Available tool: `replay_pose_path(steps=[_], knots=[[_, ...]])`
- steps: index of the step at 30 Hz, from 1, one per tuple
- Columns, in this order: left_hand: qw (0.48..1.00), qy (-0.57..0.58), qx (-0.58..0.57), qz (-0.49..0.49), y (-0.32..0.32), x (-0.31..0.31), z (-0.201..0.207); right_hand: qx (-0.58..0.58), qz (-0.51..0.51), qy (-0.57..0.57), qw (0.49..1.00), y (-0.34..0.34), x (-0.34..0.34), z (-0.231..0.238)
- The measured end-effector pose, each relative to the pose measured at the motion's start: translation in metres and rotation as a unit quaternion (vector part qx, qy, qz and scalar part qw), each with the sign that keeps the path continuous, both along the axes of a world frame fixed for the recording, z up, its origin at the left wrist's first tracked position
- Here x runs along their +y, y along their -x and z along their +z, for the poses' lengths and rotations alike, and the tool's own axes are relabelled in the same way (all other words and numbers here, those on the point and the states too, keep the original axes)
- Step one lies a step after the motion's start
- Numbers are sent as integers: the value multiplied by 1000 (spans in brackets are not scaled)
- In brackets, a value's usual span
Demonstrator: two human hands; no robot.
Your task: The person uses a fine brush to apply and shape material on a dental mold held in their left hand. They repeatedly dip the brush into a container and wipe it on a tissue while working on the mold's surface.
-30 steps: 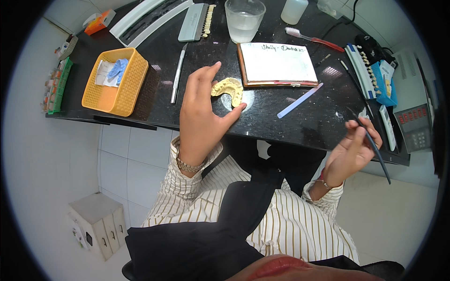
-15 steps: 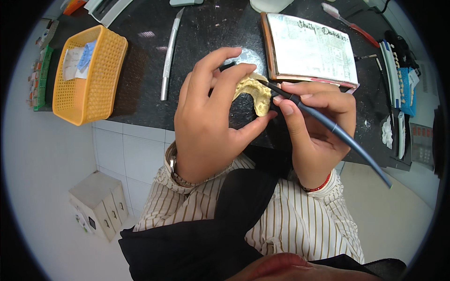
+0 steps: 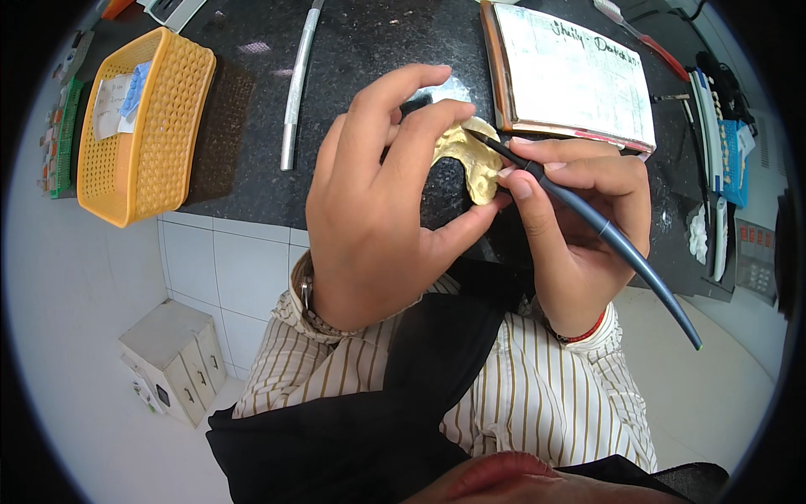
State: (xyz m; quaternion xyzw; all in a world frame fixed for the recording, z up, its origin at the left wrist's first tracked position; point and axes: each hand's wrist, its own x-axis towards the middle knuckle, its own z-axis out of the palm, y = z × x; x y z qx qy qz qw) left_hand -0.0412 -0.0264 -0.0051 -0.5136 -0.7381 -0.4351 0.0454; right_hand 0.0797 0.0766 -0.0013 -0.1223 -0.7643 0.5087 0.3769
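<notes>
A pale yellow, horseshoe-shaped dental cast (image 3: 480, 170) is gripped by my left hand (image 3: 378, 197), with the thumb at its near end and the fingers along its far left side. Those fingers hide part of the cast. My right hand (image 3: 583, 218) pinches a slim dark blue pen-like tool (image 3: 617, 241) with a black front. The tool slants from lower right to upper left, and its dark tip meets the cast near the far inner curve. Both hands are close together above the dark speckled worktop (image 3: 252, 181).
A yellow woven plastic basket (image 3: 172, 126) with papers stands at left. Beside it lies a metal-handled knife (image 3: 295, 101). A notebook (image 3: 575, 80) lies beyond my right hand, a red-handled toothbrush (image 3: 663, 55) farther right. A blue tray (image 3: 735, 164) and crumpled white tissue (image 3: 698, 235) sit at the right edge.
The view has shifted slightly, so basket, knife and notebook appear displaced. The cast is tilted a little differently in my left hand. The tool tip stays on it.
</notes>
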Motion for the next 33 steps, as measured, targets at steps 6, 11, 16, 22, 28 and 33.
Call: replay_pose_path(steps=[6, 11, 16, 22, 28, 33], knots=[[1000, 3, 3, -1, 0, -1, 1, 22, -1, 18, 1000, 0, 0, -2], [1000, 6, -7, -4, 0, -1, 0, 11, -2, 12, 1000, -1, -2, -1], [1000, 0, -2, 6, 0, -2, 0, 13, 0, -28, 1000, -1, -3, 0], [1000, -5, 5, 9, -1, 0, -2, -9, -6, -87, 996, -1, -2, 1], [1000, -4, 0, 12, -1, 0, -2, -18, -8, -127, 992, -2, -1, 1], [1000, -7, 6, 12, 0, -1, -3, -14, -7, -142, 990, 0, -2, 0]])
